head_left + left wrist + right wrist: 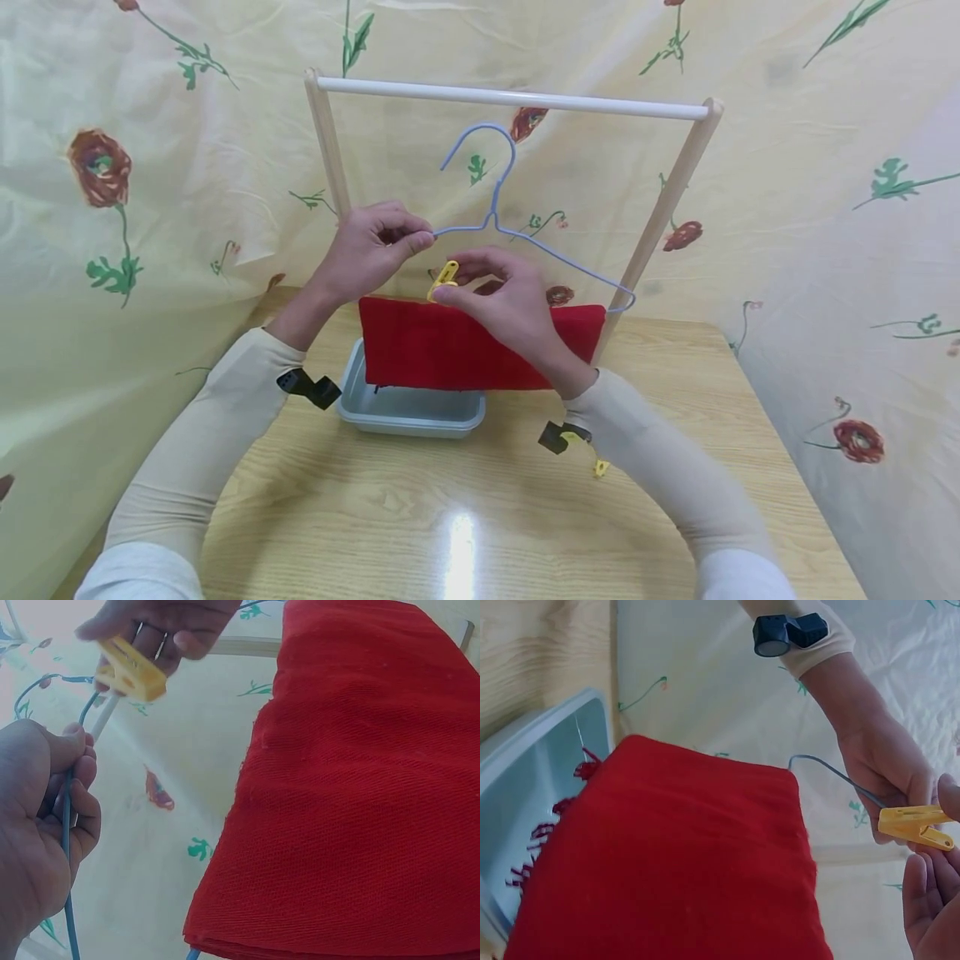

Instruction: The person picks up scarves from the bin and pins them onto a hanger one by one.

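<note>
My left hand pinches the left shoulder of a blue wire hanger, whose hook points up. A folded red cloth with a dark red fringe hangs over the hanger's lower bar. Between the thumb and fingers of my right hand is a yellow clothespin, just above the cloth's top edge and to the right of my left fingertips. In the right wrist view the clothespin overlaps the left hand. The left wrist view shows the hanger wire running through the left fingers.
Behind the hanger stands a rack with a white rod and wooden posts. A light blue basin sits on the wooden table below the cloth. Another yellow clothespin lies near my right forearm. Flowered fabric surrounds the table.
</note>
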A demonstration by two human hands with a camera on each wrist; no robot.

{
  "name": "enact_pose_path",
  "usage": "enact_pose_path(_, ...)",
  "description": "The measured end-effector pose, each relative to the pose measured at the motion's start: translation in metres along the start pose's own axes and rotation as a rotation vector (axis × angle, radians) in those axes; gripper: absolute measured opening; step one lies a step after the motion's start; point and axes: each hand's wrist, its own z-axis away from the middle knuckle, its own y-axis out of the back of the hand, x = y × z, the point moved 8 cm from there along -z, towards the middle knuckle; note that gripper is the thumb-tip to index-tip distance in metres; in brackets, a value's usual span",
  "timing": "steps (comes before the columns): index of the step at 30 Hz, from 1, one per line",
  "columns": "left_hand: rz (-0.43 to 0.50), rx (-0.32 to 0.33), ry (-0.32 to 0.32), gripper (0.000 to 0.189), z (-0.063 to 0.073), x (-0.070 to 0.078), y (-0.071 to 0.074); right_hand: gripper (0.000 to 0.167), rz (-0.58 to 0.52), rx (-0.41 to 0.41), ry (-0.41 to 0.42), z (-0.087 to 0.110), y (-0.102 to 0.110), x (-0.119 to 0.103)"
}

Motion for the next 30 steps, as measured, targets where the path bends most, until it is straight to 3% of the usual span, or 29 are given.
enact_pose_path(9, 0.028, 0.020, 0.019, 0.011, -0.002, 0.000, 0.000, 0.041, 0.018, 0.007, -0.026, -0.009, -0.020, 0.007)
enact_pose_path(17, 0.032, 0.012, 0.003, 0.012, -0.003, 0.001, -0.001, 0.032, -0.015, 0.028, 0.071, -0.015, -0.035, 0.006)
enact_pose_path(30, 0.047, 0.010, 0.046, 0.013, -0.003, -0.002, -0.004, 0.017, -0.070, 0.025, 0.167, -0.022, -0.054, 0.003)
